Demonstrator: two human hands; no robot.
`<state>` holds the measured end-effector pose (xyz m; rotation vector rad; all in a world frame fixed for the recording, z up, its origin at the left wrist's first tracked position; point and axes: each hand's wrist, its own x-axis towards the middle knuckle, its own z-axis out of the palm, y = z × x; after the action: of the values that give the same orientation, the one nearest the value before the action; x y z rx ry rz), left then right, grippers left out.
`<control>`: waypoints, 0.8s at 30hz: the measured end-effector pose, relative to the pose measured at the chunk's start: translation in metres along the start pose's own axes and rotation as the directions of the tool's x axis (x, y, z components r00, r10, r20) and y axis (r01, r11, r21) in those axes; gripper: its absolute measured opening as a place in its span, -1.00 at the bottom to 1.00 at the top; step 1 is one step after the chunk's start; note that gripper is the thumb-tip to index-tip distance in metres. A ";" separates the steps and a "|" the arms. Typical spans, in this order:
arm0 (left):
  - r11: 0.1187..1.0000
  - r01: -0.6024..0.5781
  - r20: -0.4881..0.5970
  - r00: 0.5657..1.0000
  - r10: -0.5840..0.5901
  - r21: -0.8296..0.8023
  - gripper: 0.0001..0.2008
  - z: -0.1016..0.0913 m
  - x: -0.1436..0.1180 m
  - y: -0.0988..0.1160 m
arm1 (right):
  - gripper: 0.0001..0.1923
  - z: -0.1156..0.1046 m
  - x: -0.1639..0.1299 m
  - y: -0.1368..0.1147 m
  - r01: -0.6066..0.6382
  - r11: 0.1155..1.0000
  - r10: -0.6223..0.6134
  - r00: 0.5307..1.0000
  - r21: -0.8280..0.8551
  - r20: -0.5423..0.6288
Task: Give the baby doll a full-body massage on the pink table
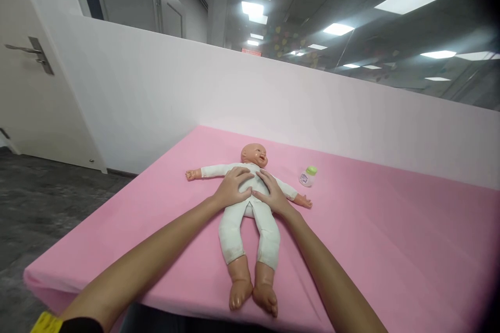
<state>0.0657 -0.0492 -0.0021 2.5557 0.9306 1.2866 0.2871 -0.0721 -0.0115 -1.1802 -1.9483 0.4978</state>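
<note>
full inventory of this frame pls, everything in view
baby doll: 1, white suit, lying face up mid-table
small bottle: 1, clear with green cap, on the table beside the doll's arm
table: 1, pink cover
partition wall: 1, pale, behind the table
door: 1, white with metal handle, far left
left hand: 1, flat on the doll's torso
right hand: 1, flat on the doll's torso

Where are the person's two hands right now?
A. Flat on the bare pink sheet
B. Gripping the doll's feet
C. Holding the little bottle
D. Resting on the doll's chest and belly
D: the left hand and the right hand both lie on the torso of the doll; the bottle lies untouched beside it.
</note>
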 end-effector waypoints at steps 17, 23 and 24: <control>1.000 0.017 0.036 0.999 -0.017 -0.016 -0.78 -0.002 0.004 0.004 | -0.73 0.002 0.006 -0.007 0.106 0.990 -0.116 0.987 -0.091 -0.115; 0.998 -0.058 0.112 0.992 0.061 -0.028 -0.42 -0.001 0.001 -0.005 | -0.26 0.002 -0.002 0.001 0.056 0.994 -0.056 0.998 -0.094 -0.006; 0.998 -0.054 0.127 0.990 0.057 -0.027 -0.42 0.001 0.000 -0.007 | -0.26 0.002 -0.001 0.003 0.044 0.994 -0.045 0.999 -0.101 -0.002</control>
<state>0.0631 -0.0431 -0.0051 2.6277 0.8202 1.1250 0.2875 -0.0713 -0.0151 -1.1970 -2.0121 0.3769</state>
